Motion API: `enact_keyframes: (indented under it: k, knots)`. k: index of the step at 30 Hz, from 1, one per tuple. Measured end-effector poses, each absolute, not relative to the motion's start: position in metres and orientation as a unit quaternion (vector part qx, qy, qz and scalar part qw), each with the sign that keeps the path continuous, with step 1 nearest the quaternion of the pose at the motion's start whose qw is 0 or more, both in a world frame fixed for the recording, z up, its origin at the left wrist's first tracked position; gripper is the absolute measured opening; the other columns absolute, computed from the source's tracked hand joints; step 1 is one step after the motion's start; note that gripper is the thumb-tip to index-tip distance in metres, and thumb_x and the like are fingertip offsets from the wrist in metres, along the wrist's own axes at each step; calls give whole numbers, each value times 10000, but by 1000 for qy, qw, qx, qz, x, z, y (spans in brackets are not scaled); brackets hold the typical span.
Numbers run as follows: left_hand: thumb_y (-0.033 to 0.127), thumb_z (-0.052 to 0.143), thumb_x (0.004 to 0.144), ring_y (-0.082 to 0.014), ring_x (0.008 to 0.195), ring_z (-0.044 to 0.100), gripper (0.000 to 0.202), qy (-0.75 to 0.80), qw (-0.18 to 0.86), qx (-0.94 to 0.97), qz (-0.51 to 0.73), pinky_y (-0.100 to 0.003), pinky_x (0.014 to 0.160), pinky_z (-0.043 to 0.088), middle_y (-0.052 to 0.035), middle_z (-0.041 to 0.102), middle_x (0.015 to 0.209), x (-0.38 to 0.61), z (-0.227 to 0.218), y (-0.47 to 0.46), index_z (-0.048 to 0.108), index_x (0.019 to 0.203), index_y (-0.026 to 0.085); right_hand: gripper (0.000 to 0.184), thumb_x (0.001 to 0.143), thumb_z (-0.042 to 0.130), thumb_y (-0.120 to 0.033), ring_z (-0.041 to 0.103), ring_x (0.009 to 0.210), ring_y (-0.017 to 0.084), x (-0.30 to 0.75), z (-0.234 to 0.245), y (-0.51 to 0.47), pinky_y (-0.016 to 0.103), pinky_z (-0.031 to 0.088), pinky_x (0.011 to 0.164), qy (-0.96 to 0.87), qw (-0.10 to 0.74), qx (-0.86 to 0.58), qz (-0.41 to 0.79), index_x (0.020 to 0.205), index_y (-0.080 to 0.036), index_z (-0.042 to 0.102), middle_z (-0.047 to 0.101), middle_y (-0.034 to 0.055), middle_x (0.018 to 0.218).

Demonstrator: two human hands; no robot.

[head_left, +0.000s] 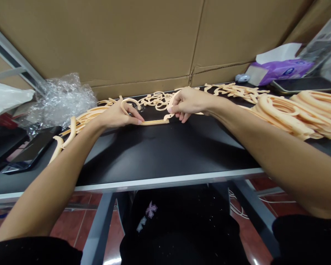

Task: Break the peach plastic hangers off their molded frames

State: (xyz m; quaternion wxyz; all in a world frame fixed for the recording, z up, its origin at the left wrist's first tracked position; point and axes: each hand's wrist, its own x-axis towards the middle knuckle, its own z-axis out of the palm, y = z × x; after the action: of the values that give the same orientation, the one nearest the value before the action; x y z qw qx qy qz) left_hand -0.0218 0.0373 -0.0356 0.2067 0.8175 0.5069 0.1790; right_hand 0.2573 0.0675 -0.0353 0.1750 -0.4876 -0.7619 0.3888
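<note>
My left hand (120, 116) is closed, thumb and fingertips pinching the left end of a straight beige plastic bar (156, 122) just above the black tabletop. A beige hook-shaped piece (131, 100) arches over the fingers of that hand; whether it is gripped or lies behind, I cannot tell. At the bar's right end, my right hand (186, 103) pinches a small curved beige plastic piece (169, 116) with a round hole. This piece touches the bar's end, and its upper part is partly covered by my fingers.
Behind my hands lie loose curved beige parts (158, 99). Stacked larger beige parts (289, 114) are at right, near a purple tissue pack (285, 70). Crumpled clear plastic (67, 99) and a dark phone (31, 152) are at left. A cardboard wall (127, 40) stands behind.
</note>
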Motion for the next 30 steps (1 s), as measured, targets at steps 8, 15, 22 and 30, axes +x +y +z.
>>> enact_keyframes:
  k: [8,15,22,30]
  knots:
    - [413,877,743,-142,625,522,282,516,211,812,172,-271,614,395,-31,663,653,-19,-35,35,872,851,152,179,920,798,-262,736,698,197,262,-32,68,351,699,701,-772,162,-471,395,796,-169,708,707,74,747]
    - [393,883,729,-156,673,554,259,523,199,810,176,-276,660,437,-47,708,720,-19,-34,35,883,854,167,231,945,733,-173,723,674,183,262,-34,69,371,690,716,-766,157,-487,390,729,-172,653,707,72,754]
    - [393,867,724,-149,634,537,262,533,207,802,172,-265,594,383,-36,687,652,-18,-32,33,874,839,157,324,935,778,-216,719,650,175,263,-35,75,299,660,630,-803,136,-457,357,669,-187,595,677,48,697]
    - [420,872,737,-135,590,502,328,537,216,797,171,-268,564,353,-34,681,624,-20,-35,34,868,881,125,310,951,702,-171,687,591,154,261,-37,76,282,604,549,-828,139,-457,293,675,-193,563,674,38,722]
